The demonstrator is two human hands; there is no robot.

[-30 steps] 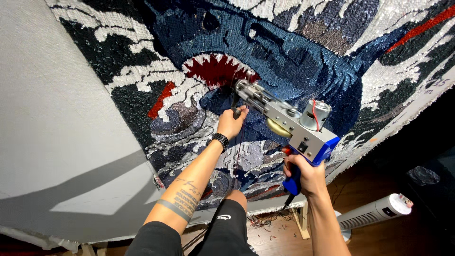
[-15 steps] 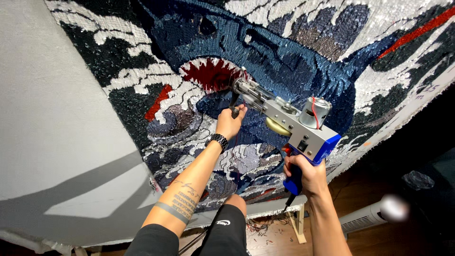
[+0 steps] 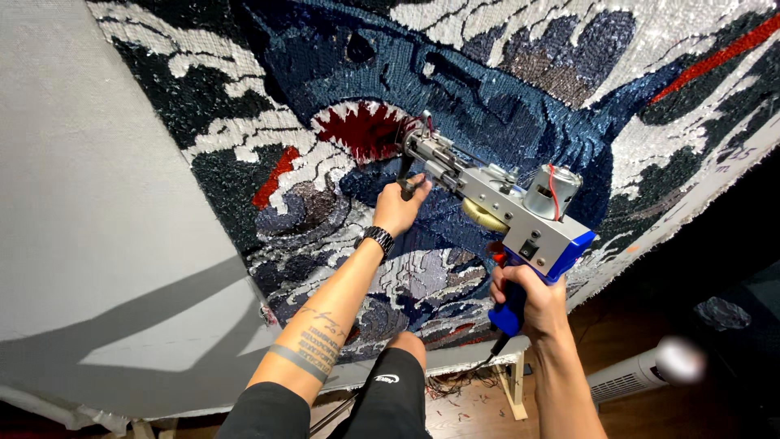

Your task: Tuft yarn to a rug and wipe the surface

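A silver and blue tufting gun (image 3: 504, 203) points its needle at the red, toothed mouth of a shark design on a large tufted rug (image 3: 487, 89) stretched on a frame. My left hand (image 3: 400, 210), with a dark wristband, grips the gun's black front handle. Around the blue rear grip, under the gun's body, my right hand (image 3: 528, 301) is closed. The gun's motor and a red wire sit on top of its rear end.
Bare grey backing cloth (image 3: 89, 228) fills the left side. A wooden frame leg (image 3: 515, 389) stands on the wood floor with yarn scraps around it. A white tower-shaped appliance (image 3: 642, 374) lies at the lower right. My knee in black shorts (image 3: 394, 390) is below.
The view has shifted slightly. The gun and both hands stay on the shark's mouth area, with the needle tip a little closer to the red patch.
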